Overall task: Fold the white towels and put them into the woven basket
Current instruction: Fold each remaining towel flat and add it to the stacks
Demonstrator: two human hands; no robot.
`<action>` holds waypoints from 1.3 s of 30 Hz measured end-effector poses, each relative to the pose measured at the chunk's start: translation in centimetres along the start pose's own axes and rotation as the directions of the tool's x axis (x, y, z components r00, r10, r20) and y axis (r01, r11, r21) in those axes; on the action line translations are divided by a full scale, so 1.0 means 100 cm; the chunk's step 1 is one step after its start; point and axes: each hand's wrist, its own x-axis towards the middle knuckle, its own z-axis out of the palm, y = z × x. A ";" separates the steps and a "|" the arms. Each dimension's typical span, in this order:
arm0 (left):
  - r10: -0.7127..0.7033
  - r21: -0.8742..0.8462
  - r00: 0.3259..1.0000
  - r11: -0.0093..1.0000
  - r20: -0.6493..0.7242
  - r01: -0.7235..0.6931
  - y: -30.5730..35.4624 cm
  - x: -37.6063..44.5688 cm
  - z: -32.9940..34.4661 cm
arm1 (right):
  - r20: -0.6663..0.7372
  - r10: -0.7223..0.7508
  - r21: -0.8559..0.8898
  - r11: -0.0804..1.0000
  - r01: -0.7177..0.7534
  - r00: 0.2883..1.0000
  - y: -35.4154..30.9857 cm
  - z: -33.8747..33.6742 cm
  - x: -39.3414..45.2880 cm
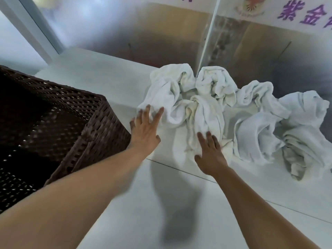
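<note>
Towels (206, 105) all lie crumpled on the white surface (125, 203), none folded yet, woven basket (93, 126) looks empty. My left hand (145, 130) and right hand (210, 155) reach flat-fingered, no grip yet.

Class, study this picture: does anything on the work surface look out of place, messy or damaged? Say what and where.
The white towels lie crumpled and twisted in a heap along the back of the white table, none folded. The left hand and right hand reach flat onto the heap. The woven basket shows no towels. Nothing looks damaged.
</note>
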 end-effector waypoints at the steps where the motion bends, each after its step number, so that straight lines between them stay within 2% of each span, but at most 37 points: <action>1: -0.014 -0.017 0.999 1.000 0.032 0.015 -0.003 0.009 0.003 | -0.019 -0.007 0.024 1.000 0.008 1.000 0.002 0.003 0.001; 3: -0.030 -0.124 0.995 0.991 0.093 0.041 -0.006 0.024 0.008 | -0.053 -0.015 0.104 0.994 0.020 0.999 0.006 0.004 0.001; 5: -0.034 -0.231 0.995 0.971 0.092 0.055 -0.006 0.036 0.014 | -0.089 -0.029 0.142 0.989 0.041 0.996 0.008 0.004 0.001; 10: -0.099 -0.177 0.995 0.980 -0.012 0.095 0.000 0.056 0.023 | -0.120 -0.033 0.186 0.981 0.055 0.992 0.009 0.009 0.003; 15: -0.093 -0.248 0.993 0.966 -0.070 0.073 0.012 0.043 0.021 | -0.109 -0.029 0.189 0.981 0.049 0.994 0.008 0.008 0.003; 18: -0.041 -0.300 0.988 0.954 -0.149 -0.006 0.012 0.004 0.033 | -0.084 -0.024 0.169 0.985 0.038 0.996 0.007 0.006 0.003; 22: -0.012 -0.489 0.986 0.869 -0.166 -0.071 0.015 -0.066 0.045 | -0.060 -0.035 0.169 0.985 0.044 0.998 0.009 0.004 0.005; 24: 0.005 -0.526 0.985 0.845 -0.174 -0.097 0.016 -0.094 0.046 | -0.043 -0.031 0.158 0.987 0.038 0.999 0.010 0.004 0.006; 34: 0.081 -0.616 0.997 0.785 -0.010 -0.071 0.011 -0.216 0.035 | 0.027 -0.024 0.111 0.994 0.021 0.999 0.009 -0.004 0.002; 37: 0.073 -0.646 0.997 0.761 -0.008 -0.061 0.004 -0.239 0.027 | 0.054 -0.011 -0.004 1.000 0.011 0.998 0.005 -0.012 -0.007; 39: 0.058 -0.672 0.998 0.737 -0.033 -0.065 -0.002 -0.251 0.021 | -0.039 -0.044 -0.105 0.994 0.040 0.998 -0.003 -0.016 -0.023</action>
